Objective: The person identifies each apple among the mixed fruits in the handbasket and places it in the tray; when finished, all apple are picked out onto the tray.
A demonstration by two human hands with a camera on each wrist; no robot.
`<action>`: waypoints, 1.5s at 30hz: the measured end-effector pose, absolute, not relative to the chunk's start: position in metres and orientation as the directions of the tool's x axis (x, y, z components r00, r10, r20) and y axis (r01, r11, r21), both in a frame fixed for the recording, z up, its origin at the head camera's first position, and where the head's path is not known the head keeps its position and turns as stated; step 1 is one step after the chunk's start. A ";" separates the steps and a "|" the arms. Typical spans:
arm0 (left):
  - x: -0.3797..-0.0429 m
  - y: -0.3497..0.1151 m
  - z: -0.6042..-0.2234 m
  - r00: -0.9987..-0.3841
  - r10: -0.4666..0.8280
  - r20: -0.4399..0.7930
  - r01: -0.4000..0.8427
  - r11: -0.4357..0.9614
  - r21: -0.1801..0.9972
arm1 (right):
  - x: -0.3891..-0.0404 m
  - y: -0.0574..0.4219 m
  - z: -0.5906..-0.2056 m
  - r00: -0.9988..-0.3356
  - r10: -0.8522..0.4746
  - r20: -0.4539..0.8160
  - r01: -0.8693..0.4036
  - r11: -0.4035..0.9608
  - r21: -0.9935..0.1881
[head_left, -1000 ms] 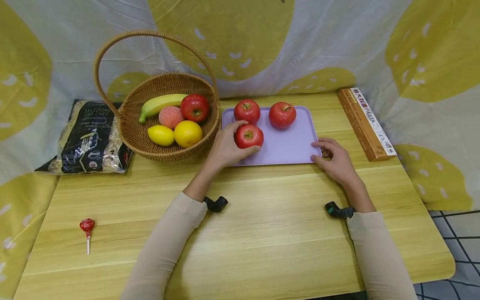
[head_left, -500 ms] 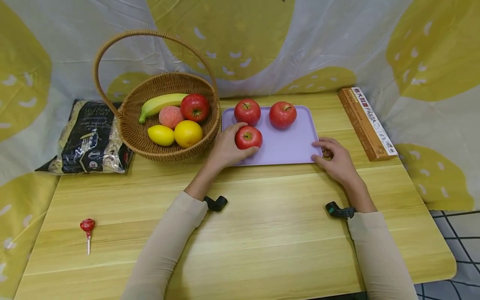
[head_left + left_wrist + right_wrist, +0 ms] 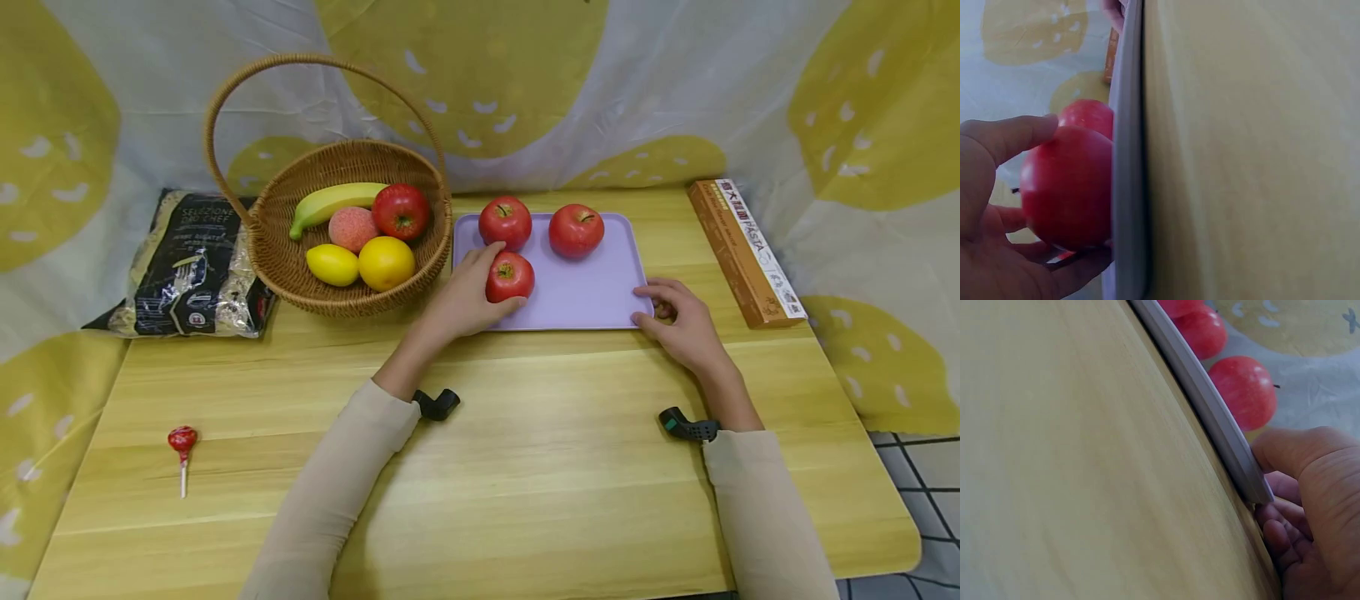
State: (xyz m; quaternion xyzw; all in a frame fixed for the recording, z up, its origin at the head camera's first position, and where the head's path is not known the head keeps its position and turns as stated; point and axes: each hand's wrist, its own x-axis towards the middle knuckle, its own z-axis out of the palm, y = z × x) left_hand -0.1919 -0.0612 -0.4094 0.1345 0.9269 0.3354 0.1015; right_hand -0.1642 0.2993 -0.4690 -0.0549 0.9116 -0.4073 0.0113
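In the head view, a lilac tray (image 3: pixel 585 300) lies on the table with three red apples on it. My left hand (image 3: pixel 467 296) holds the front-left apple (image 3: pixel 512 279), thumb on the near side and fingers on the far side. The left wrist view has this apple (image 3: pixel 1066 187) against the tray, fingertips around it. Behind it sits a second apple (image 3: pixel 505 221), and a third apple (image 3: pixel 576 231) stands to the right. My right hand (image 3: pixel 678 321) pinches the tray's right edge; in the right wrist view its thumb is above the rim (image 3: pixel 1210 406) and fingers below.
Left of the tray stands a wicker basket (image 3: pixel 348 304) with a banana, a peach, a lemon, an orange and an apple. A black pasta bag (image 3: pixel 198 267) is beside it. A lollipop (image 3: pixel 183 442) lies at front left, a pasta box (image 3: pixel 750 254) at back right.
The whole head view has shifted slightly. The apple in my left hand looks a little smaller, as if lowered onto the tray. My right hand stays on the tray's edge.
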 end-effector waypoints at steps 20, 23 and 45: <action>-0.174 -0.086 -0.363 -0.888 0.461 0.008 0.364 0.692 0.623 | -0.163 0.301 -0.471 -0.991 -0.127 0.040 -0.114 0.651 -0.751; -0.174 -0.093 -0.359 -0.880 0.471 0.053 0.388 0.651 0.653 | -0.163 0.301 -0.470 -0.990 -0.131 0.042 -0.118 0.646 -0.754; -0.190 -0.190 -0.306 -0.934 0.315 0.167 0.353 0.748 0.563 | -0.163 0.301 -0.471 -0.993 -0.111 0.038 -0.101 0.650 -0.754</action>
